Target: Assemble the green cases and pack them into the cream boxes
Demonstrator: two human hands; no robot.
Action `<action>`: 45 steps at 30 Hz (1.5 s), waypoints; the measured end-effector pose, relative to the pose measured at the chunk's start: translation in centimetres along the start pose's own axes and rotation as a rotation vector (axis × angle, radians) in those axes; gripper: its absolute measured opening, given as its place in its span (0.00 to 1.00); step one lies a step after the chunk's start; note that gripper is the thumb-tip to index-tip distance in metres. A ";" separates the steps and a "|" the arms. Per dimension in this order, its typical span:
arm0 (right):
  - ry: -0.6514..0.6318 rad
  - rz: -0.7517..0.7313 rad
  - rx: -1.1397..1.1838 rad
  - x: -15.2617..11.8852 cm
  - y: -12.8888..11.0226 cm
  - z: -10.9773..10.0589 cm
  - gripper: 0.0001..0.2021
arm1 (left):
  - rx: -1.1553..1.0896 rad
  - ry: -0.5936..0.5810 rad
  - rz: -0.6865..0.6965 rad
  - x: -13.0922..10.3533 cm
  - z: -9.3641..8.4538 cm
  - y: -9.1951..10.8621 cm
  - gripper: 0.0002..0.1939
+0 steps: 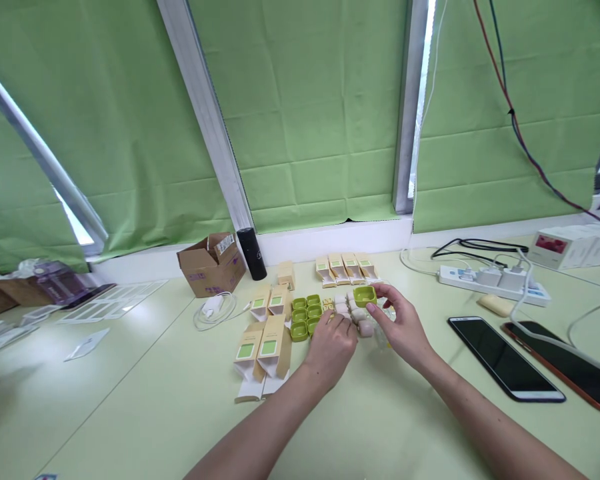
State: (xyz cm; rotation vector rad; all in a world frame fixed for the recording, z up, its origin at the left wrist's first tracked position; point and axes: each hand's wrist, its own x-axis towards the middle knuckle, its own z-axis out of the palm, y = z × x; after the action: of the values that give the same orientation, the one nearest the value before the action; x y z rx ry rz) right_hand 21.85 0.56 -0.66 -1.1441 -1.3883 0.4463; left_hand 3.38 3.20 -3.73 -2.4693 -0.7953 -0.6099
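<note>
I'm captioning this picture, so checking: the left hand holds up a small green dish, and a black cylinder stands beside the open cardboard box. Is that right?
Not quite. The head view shows the right hand holding up the small green dish; the black cylinder does stand beside the open cardboard box.

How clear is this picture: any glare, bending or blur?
In the head view, glare whitens the pale sheets at left, daylight blazes through a window gap; also there, the window post leans, perhaps lens distortion; the yellow pieces by the left hand are too small to make out.
</note>
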 end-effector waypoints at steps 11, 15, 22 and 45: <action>0.001 0.012 0.010 0.0 -0.2 -0.1 0.17 | -0.095 -0.014 -0.053 0.0 -1.0 -0.1 0.09; 0.014 0.008 0.023 0.1 -0.2 -0.2 0.17 | -0.135 0.004 -0.104 0.2 -0.9 0.3 0.15; 0.028 0.000 0.020 0.2 0.2 -0.2 0.18 | -0.101 -0.056 -0.192 2.0 0.3 0.9 0.19; -0.105 -0.025 0.222 -0.7 0.8 0.9 0.22 | -0.209 0.018 -0.326 0.5 -2.7 0.6 0.21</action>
State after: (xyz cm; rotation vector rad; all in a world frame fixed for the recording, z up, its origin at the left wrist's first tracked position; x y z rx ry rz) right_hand 21.17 0.66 -1.83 -0.9326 -1.4031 0.6343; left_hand 3.44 1.48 -1.46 -2.5323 -1.1948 -0.8688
